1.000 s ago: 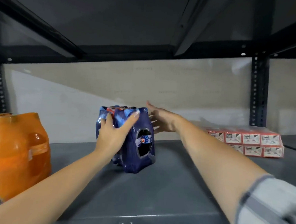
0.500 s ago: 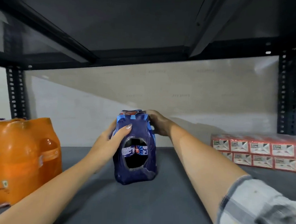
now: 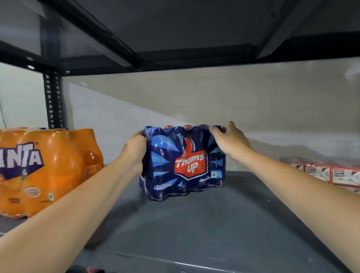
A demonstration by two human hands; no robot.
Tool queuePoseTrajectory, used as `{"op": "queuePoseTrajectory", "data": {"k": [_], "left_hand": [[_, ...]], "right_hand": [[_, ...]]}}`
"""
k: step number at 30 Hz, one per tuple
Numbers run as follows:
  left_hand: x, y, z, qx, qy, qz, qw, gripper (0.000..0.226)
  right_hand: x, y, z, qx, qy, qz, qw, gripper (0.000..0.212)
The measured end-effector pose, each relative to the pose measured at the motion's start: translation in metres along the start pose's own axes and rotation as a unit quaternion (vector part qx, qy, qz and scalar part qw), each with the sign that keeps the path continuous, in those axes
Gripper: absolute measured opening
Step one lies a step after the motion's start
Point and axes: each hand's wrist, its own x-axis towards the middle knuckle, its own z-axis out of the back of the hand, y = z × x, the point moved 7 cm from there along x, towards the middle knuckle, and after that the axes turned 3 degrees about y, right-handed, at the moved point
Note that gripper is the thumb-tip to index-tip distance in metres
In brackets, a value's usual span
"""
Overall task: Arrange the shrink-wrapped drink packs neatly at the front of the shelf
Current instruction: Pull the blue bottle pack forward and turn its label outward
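Note:
A dark blue shrink-wrapped Thums Up pack (image 3: 183,164) stands on the grey shelf (image 3: 211,227), set back from the front edge, its broad printed face turned toward me. My left hand (image 3: 134,149) grips its left end. My right hand (image 3: 229,140) holds its top right corner. A bigger orange Fanta pack (image 3: 33,169) stands at the left, close to the front edge.
Shrink-wrapped red and white cartons (image 3: 337,175) lie at the right. A black perforated upright (image 3: 51,103) rises behind the Fanta pack. The dark shelf above (image 3: 182,20) hangs low over the bay. A pale wall closes the back.
The blue pack has been turned from end-on to its broad face toward me. My left hand shifted to its left end, my right hand to the top right corner.

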Motion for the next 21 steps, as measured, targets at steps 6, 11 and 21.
{"op": "queuePoseTrajectory", "data": {"k": [6,11,21], "left_hand": [[0.044,0.002,0.008,0.006,-0.030,0.024,0.999,0.033],[0.034,0.000,0.007,0.042,-0.037,0.037,0.998,0.033],[0.016,0.018,-0.001,0.132,-0.013,0.000,0.991,0.092]], "right_hand": [[-0.018,0.000,0.006,-0.024,-0.070,0.054,0.996,0.044],[-0.024,-0.006,0.006,0.066,-0.037,0.041,0.996,0.057],[-0.025,-0.033,-0.039,0.292,0.157,-0.030,0.943,0.097]]}}
